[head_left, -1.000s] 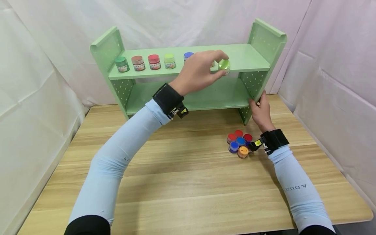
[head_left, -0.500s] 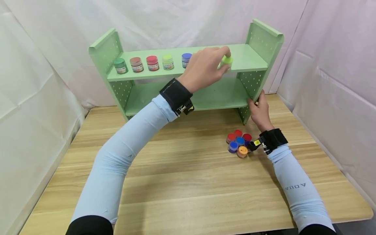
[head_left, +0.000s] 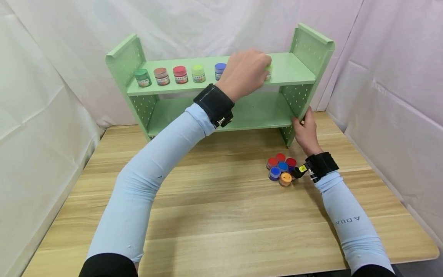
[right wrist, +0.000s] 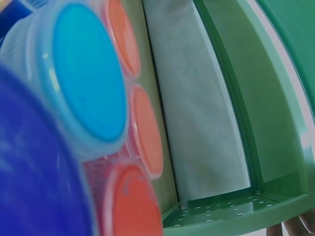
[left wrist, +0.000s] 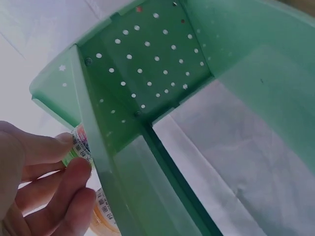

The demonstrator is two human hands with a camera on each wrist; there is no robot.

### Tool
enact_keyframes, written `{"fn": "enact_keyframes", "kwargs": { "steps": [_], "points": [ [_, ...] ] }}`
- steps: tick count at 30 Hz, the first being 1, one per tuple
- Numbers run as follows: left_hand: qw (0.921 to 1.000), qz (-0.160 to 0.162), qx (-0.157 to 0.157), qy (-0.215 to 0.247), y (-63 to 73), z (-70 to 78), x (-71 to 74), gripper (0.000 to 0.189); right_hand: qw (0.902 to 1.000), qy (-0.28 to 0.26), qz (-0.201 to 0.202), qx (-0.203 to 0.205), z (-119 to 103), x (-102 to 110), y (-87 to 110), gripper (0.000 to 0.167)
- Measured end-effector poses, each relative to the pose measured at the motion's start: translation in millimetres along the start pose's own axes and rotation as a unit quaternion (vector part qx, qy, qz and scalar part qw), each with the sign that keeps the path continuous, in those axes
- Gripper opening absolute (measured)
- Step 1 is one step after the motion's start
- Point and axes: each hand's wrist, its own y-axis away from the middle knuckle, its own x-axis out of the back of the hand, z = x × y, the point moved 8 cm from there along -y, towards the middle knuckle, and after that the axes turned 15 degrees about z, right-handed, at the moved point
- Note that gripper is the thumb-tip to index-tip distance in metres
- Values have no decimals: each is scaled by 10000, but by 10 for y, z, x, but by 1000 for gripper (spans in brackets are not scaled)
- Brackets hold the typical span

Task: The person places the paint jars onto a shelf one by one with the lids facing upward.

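On the right half of the green rack's (head_left: 290,57) upper shelf, my left hand (head_left: 246,73) pinches a small light-green-lidded paint jar (head_left: 268,73). Much of that jar is behind the fingers in the head view. In the left wrist view, thumb and fingertips hold the labelled jar (left wrist: 80,143) at the shelf's front edge. Close by, an orange jar (left wrist: 104,215) shows below those fingers; the head view hides it behind the hand. My right hand (head_left: 307,132) grips the lower front edge of the rack's right side panel; its fingertips (right wrist: 295,226) peek past the panel.
Along the upper shelf stand a dark green jar (head_left: 142,77), a brown jar (head_left: 161,76), a red jar (head_left: 180,74), a lime jar (head_left: 198,73) and a blue jar (head_left: 220,70). Several more jars (head_left: 282,167) cluster on the wooden table (head_left: 214,215) beside the right wrist.
The light green jar has gone from tilted in my left fingers to upright at the upper shelf. My left hand has shifted slightly right and turned over it. The right hand keeps its hold.
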Motion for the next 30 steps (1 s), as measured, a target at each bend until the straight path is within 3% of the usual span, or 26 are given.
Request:
{"fn": "enact_keyframes", "kwargs": {
  "steps": [14,18,20,23,30],
  "points": [
    [9992,243,-144,-296,-13,49,-33,22,10000,0,-26,-63,6,6,-12,61],
    [9992,303,-97,-231,54,49,11,21,10000,52,33,-2,138,-1,-98,61],
    [9988,463,-100,-109,124,47,39,26,10000,65,46,21,225,-7,-137,61],
    [9952,949,-128,218,277,39,87,33,9999,70,65,35,307,-9,-162,61],
    [9739,2078,138,909,799,-105,144,31,10000,19,6,-60,229,1,-88,62]
  ]
}}
